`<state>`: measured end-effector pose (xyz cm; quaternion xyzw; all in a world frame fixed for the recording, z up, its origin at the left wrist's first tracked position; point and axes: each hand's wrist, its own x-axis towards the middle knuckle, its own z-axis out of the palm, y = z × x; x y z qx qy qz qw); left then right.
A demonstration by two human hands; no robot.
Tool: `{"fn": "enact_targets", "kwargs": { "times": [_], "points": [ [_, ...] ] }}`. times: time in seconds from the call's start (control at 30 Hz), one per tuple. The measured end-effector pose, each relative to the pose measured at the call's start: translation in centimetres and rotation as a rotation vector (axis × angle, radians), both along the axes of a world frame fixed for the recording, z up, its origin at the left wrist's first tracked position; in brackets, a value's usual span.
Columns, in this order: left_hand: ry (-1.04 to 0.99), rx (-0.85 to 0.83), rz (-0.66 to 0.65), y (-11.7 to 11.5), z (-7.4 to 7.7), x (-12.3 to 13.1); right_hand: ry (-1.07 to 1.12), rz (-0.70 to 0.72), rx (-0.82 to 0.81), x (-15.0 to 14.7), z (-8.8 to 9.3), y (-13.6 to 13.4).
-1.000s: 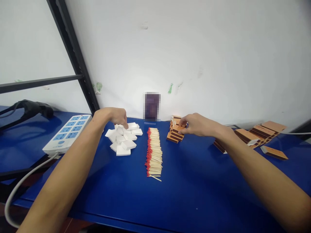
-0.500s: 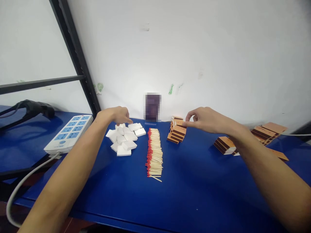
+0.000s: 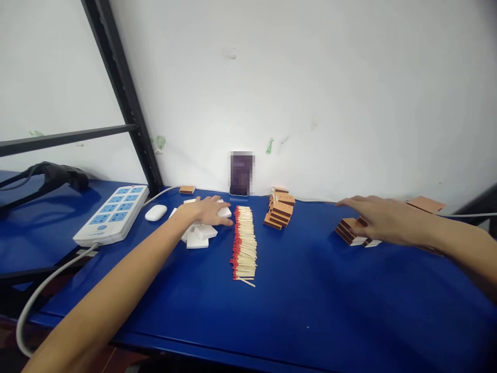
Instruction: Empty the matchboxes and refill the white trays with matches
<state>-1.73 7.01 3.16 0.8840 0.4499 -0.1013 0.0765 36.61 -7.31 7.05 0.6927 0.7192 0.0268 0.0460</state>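
My left hand [image 3: 213,211] lies over a pile of white matchbox trays [image 3: 198,241], fingers spread and partly covering them. Just right of it, a long row of matches [image 3: 246,243] runs front to back, red heads to the left. Beyond the matches leans a stack of orange-brown matchbox sleeves [image 3: 281,210]. My right hand [image 3: 373,217] is open above another group of matchboxes [image 3: 347,232] on the right, some with white trays showing. Whether its fingers touch them I cannot tell. More matchboxes [image 3: 426,203] are partly hidden behind the right hand and wrist.
A white power strip [image 3: 116,210] with its cable is at left, beside a smooth white case [image 3: 156,213]. One matchbox [image 3: 187,189] lies near the wall. A pixelated dark phone-like panel [image 3: 242,173] stands against it. A black metal frame [image 3: 128,98] rises at left.
My right hand has left the middle sleeve stack and moved right, its fingers opening. My left hand has shifted right and nearer over the white trays, fingers now spread, uncovering the white case and back matchbox.
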Motion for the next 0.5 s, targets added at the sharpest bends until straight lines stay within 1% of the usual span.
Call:
{"fn": "enact_targets", "kwargs": {
  "times": [0.1,0.2,0.37,0.43,0.5],
  "points": [
    [-0.009,0.026,0.008,-0.8,-0.3,-0.9,-0.119,0.073,-0.007,2.5,-1.8,-0.5],
    [-0.01,0.063,-0.013,-1.2,-0.6,-1.7,-0.198,0.162,-0.006,3.6,-2.9,-0.2],
    [-0.008,0.103,-0.054,-1.5,-0.8,-2.9,-0.234,0.226,-0.039,2.9,-3.7,1.2],
    [-0.022,0.104,-0.05,-1.6,-0.7,-3.2,-0.235,0.255,-0.051,2.6,-4.0,1.7],
    [-0.041,0.08,-0.037,-1.7,-0.6,-3.4,-0.197,0.26,-0.026,2.5,-4.2,2.1]
  ]
}}
